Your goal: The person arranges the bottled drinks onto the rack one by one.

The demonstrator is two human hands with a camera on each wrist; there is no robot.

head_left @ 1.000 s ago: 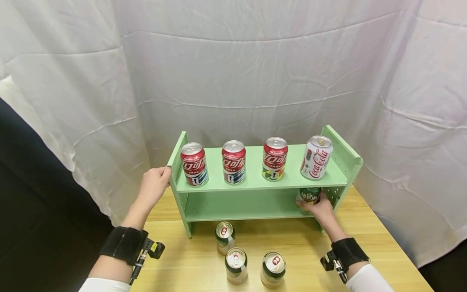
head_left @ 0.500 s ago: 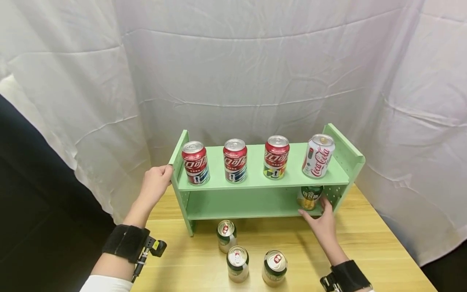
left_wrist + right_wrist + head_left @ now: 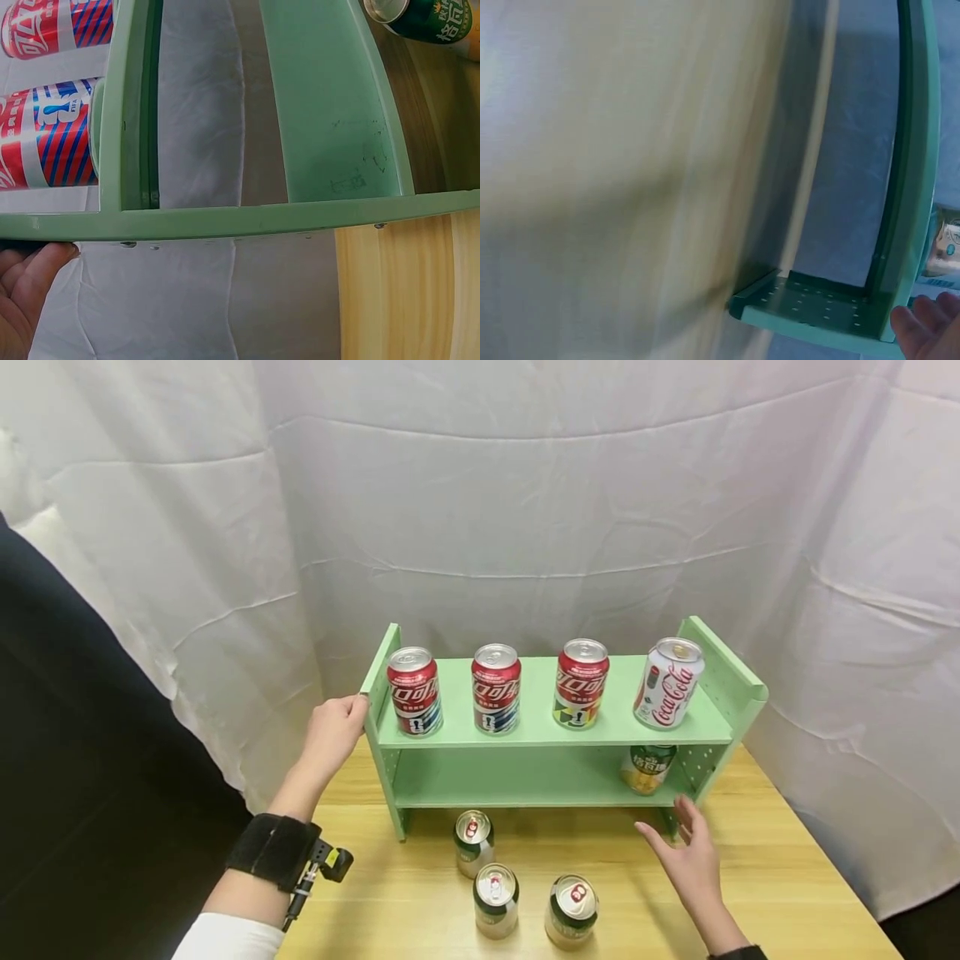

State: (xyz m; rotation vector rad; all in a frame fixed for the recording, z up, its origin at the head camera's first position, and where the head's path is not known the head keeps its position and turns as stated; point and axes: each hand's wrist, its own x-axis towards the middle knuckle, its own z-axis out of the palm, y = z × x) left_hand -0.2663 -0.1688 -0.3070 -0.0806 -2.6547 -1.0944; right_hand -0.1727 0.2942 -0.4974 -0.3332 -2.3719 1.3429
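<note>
A green two-level shelf (image 3: 540,781) stands on the wooden table (image 3: 757,860). My left hand (image 3: 341,727) holds the front edge of its left side panel; in the left wrist view the hand (image 3: 26,289) lies under that panel (image 3: 225,221). My right hand (image 3: 686,847) hovers open over the table, just in front of the shelf's right end and apart from it. A green can (image 3: 647,767) stands alone at the right end of the lower level. The right wrist view is blurred and shows fingertips (image 3: 926,322) beside the perforated panel (image 3: 810,307).
Three red cans (image 3: 496,688) and a white Coca-Cola can (image 3: 670,683) stand in a row on the top level. Three more green cans (image 3: 496,900) stand on the table in front of the shelf. White cloth (image 3: 525,510) hangs close behind and at both sides.
My right hand has let go of the green can on the lower level and drawn back toward me over the table. The left hand has kept its hold on the side panel.
</note>
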